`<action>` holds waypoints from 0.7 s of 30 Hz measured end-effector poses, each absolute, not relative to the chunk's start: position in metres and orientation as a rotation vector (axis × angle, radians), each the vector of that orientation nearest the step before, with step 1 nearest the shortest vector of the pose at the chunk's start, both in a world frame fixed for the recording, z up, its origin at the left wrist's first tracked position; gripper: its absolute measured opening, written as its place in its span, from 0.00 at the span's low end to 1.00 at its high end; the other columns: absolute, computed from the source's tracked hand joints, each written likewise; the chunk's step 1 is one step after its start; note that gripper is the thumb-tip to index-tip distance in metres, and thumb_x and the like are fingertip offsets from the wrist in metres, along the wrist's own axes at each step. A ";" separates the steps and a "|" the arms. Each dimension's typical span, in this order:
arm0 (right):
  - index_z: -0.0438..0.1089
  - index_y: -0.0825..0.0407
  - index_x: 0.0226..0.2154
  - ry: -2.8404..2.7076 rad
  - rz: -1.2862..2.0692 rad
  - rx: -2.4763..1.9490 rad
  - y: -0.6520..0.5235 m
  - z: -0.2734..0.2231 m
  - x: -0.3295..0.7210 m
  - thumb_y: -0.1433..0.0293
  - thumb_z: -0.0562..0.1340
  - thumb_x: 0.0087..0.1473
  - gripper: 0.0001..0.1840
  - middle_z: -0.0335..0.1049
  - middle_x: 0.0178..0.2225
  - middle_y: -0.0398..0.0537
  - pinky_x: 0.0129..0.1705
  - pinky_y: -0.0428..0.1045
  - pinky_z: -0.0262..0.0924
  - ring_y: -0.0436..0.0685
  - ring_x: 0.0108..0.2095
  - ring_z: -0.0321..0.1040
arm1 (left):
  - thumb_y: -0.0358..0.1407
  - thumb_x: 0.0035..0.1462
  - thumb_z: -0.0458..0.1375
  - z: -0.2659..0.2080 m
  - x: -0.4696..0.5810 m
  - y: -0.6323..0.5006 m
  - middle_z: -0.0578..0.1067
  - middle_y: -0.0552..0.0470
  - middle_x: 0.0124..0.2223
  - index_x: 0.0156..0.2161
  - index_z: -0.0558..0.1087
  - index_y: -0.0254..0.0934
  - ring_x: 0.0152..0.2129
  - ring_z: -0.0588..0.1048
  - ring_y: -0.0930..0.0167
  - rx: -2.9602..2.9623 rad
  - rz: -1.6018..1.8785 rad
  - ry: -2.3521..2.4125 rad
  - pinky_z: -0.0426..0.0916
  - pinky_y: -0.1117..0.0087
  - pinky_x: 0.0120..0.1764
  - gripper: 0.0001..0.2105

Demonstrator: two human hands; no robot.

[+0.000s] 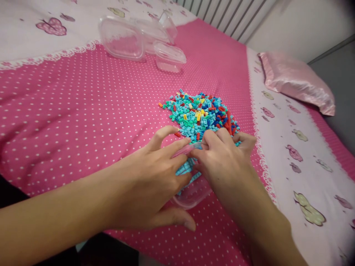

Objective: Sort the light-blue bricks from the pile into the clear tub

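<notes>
A heap of small building bricks (191,114), mostly light blue with red, dark blue, green and yellow ones, lies on the pink dotted bedsheet. In front of it stands a clear plastic container (191,201) with light-blue bricks (184,167) inside. My left hand (155,177) reaches over the container from the left. Its fingers are apart, some dipping inside, with the thumb stretched out toward me. My right hand (224,155) bends over the container's far right rim, at the near edge of the heap. Its fingers are curled together, and what they hold, if anything, is hidden.
Several clear plastic containers (122,38) stand at the far left of the bed. A shiny pink pillow (298,79) lies at the right. A white slatted rail (219,16) and a wall bound the far side.
</notes>
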State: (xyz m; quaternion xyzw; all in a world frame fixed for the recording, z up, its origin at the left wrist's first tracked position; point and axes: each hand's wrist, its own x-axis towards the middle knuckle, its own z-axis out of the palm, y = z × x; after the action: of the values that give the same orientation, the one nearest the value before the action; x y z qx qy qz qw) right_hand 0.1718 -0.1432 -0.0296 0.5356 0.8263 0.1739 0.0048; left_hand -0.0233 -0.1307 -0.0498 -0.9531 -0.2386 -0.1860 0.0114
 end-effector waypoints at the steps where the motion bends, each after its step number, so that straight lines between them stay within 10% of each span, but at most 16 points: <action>1: 0.76 0.45 0.26 2.587 0.544 1.678 -0.143 -0.029 0.172 0.75 0.68 0.55 0.10 0.69 0.34 0.49 0.43 0.59 0.40 0.65 0.41 0.59 | 0.63 0.66 0.47 -0.049 -0.024 -0.130 0.78 0.46 0.56 0.46 0.80 0.37 0.62 0.70 0.55 -2.985 -0.567 -0.724 0.43 0.45 0.73 0.32; 21: 0.74 0.46 0.25 2.626 0.446 1.664 -0.143 -0.021 0.175 0.77 0.67 0.54 0.11 0.69 0.34 0.48 0.42 0.60 0.42 0.64 0.40 0.62 | 0.63 0.64 0.53 -0.037 -0.035 -0.128 0.77 0.48 0.58 0.50 0.79 0.44 0.64 0.67 0.54 -3.001 -0.479 -0.644 0.35 0.46 0.73 0.27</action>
State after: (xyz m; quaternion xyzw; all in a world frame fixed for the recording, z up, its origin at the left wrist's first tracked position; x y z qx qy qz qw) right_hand 0.1746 -0.1434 -0.0208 0.5299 0.8361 0.1419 0.0007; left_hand -0.0354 -0.1282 -0.0366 -0.9659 -0.2074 -0.1541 0.0176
